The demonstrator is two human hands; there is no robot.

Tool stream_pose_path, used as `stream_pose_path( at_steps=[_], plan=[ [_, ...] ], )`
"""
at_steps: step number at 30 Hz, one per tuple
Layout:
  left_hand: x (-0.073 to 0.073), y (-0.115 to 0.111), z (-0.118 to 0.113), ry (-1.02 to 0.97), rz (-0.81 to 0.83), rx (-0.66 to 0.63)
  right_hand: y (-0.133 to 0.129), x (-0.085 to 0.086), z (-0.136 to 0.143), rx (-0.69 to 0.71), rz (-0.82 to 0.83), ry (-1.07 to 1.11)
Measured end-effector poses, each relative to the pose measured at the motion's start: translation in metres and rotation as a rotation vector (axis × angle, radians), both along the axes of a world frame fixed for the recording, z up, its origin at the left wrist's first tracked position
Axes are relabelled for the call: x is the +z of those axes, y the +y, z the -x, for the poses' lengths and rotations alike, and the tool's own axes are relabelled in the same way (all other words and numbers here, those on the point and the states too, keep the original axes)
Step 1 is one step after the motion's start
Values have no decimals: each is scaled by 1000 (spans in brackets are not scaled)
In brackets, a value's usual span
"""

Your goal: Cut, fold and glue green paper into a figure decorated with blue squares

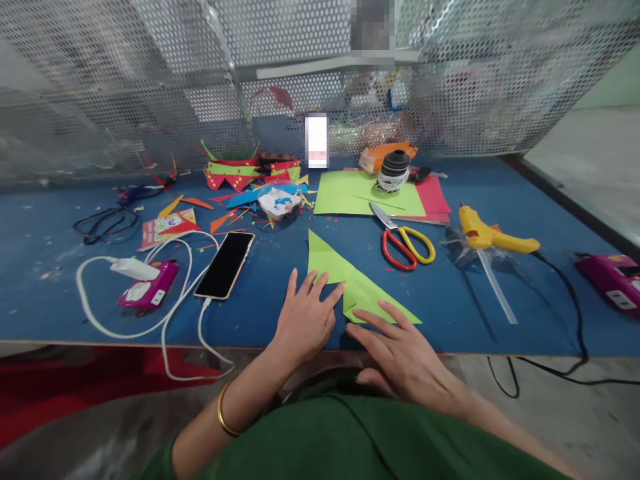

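A folded lime-green paper (367, 288) lies on the blue table near its front edge, with a pointed tip at the upper left and another at the lower right. My left hand (307, 317) rests with spread fingertips on the paper's left part. On the lower right part lie the fingers of my right hand (400, 347), stretched out and apart. Above the paper to the right are scissors (395, 230) with one red and one yellow handle, blades open. Farther back, green sheets (345, 193) lie over red ones, with a black-topped spool (395, 172) on them.
A phone (225, 265) with a white cable and a purple power strip (149, 287) lie left. Right are a yellow glue gun (495, 233) and another purple strip (613, 283). Paper scraps, a small bowl (280, 201) and paper masks (230, 175) sit behind, before a perforated metal screen.
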State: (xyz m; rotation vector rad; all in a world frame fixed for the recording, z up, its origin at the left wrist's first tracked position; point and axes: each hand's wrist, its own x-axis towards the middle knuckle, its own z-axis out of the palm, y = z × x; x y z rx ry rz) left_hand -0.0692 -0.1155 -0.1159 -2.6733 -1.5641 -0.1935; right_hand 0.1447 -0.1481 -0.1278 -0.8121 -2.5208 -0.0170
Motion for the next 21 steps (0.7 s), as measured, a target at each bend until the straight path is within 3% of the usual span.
stream_pose_path(
  at_steps=[3,6,12,16,21],
  plan=[
    [0,0,0,-8,-18,-6,24,16,-7,-157,115,182],
    [-1,0,0,-34,-39,-3,67,29,-1,-442,512,193],
    [-5,-3,6,-254,-134,42,143,33,42,-485,711,-18],
    [-10,0,16,-527,-162,176,159,28,59,-498,793,-125],
    [-11,8,22,-817,19,309,160,22,59,-509,823,-140]
  ],
)
